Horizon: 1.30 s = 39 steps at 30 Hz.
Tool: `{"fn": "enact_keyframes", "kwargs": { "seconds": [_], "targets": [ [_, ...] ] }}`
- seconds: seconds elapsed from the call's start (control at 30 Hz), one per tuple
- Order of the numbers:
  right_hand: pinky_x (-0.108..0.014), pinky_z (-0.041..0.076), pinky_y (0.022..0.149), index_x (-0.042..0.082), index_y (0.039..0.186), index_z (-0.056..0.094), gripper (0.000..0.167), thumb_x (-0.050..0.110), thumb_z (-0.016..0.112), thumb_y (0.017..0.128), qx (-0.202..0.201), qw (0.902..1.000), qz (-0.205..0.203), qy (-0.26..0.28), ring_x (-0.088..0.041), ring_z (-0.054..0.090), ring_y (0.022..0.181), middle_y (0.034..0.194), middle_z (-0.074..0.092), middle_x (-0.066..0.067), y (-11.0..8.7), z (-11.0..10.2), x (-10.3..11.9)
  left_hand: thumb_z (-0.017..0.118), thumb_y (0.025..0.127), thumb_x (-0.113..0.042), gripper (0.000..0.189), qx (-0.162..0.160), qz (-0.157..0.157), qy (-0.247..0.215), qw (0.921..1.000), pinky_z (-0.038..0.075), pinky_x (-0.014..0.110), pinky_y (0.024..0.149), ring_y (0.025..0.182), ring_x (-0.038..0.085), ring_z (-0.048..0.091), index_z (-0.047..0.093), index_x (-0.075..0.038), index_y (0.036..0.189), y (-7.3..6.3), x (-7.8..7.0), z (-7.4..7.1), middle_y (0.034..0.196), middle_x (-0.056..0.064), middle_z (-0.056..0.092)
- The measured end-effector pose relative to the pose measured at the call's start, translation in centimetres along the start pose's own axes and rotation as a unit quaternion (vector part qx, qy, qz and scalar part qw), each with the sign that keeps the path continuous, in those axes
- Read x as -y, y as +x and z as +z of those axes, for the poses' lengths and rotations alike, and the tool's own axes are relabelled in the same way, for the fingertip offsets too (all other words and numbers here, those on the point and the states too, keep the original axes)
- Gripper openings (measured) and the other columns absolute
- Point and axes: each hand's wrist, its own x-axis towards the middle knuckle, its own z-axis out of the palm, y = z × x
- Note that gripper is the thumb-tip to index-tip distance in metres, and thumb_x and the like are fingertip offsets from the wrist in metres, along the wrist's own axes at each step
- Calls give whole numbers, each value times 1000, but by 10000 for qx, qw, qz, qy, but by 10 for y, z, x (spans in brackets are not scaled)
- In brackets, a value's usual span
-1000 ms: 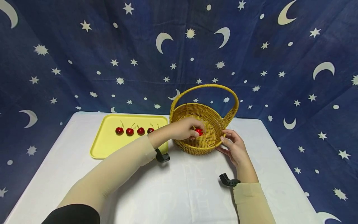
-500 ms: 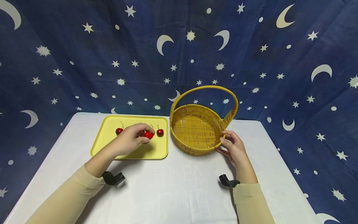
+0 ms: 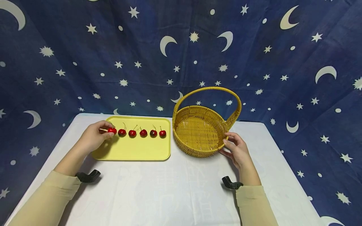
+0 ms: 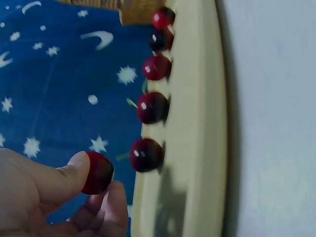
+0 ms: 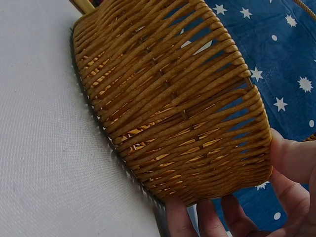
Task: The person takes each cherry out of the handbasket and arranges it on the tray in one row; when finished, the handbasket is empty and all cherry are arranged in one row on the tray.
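At the left end of the yellow tray [image 3: 133, 151], my left hand [image 3: 91, 136] pinches a red cherry [image 3: 112, 131] between thumb and fingers. In the left wrist view that cherry [image 4: 97, 174] sits against the thumb, just above the tray's surface or touching it; I cannot tell which. Several other dark red cherries with stems, such as this near one [image 4: 146, 155], lie in a row to its right. My right hand [image 3: 238, 152] holds the right side of the wicker basket [image 3: 198, 153], thumb at the rim. Its fingers press the basket's outer wall [image 5: 173, 108] in the right wrist view.
A tall arched handle [image 3: 207, 88] rises over the basket, which stands close to the tray's right edge. Both stand on a white-covered table [image 3: 158, 188]. Behind them hangs a dark blue cloth [image 3: 141, 47] with moons and stars.
My left hand has come out of the basket with the cherry and crossed leftward over the row to the tray's left end. The right hand stays on the basket.
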Motion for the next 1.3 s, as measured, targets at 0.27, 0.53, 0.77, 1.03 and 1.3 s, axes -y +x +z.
{"fn": "enact_keyframes", "kwargs": {
  "seconds": [0.27, 0.53, 0.77, 1.03, 1.3],
  "targets": [
    [-44, 64, 95, 10, 145, 53, 39, 15, 65, 108, -27, 10000, -4, -1, -21, 68, 117, 133, 49, -2, 0, 0, 1, 74, 101, -7, 30, 364, -446, -103, 9983, 59, 24, 69, 94, 29, 68, 66, 6, 127, 15, 13, 3, 117, 26, 70],
    [-42, 64, 94, 11, 143, 54, 38, 17, 66, 108, 8, 10000, 13, 73, -19, 67, 115, 132, 49, -2, -1, -1, -2, 75, 99, -12, 28, 246, -703, 711, 9947, 48, 30, 70, 88, 30, 61, 67, 7, 118, 20, 15, -3, 101, 21, 68],
    [-43, 64, 94, 12, 144, 54, 37, 16, 65, 108, -44, 10000, 23, 43, -20, 66, 118, 133, 49, -2, 1, -1, -2, 75, 100, -17, 38, 340, -861, 608, 9938, 49, 32, 80, 104, 39, 60, 70, 7, 128, 22, 19, -6, 123, 31, 70],
    [-45, 64, 96, 11, 145, 54, 38, 16, 65, 108, -38, 10000, 38, 30, -22, 64, 122, 133, 49, -1, 2, 1, -2, 76, 99, -19, 43, 268, -892, 680, 9933, 50, 58, 96, 114, 47, 60, 67, 6, 134, 20, 22, -8, 129, 34, 67],
    [-45, 63, 97, 12, 144, 55, 36, 15, 64, 108, -62, 10000, 49, 35, -22, 65, 122, 133, 49, -1, 2, 0, -1, 78, 96, -16, 43, 216, -821, 781, 9933, 48, 63, 98, 112, 47, 59, 67, 8, 131, 19, 19, -7, 122, 32, 69]
  ]
}}
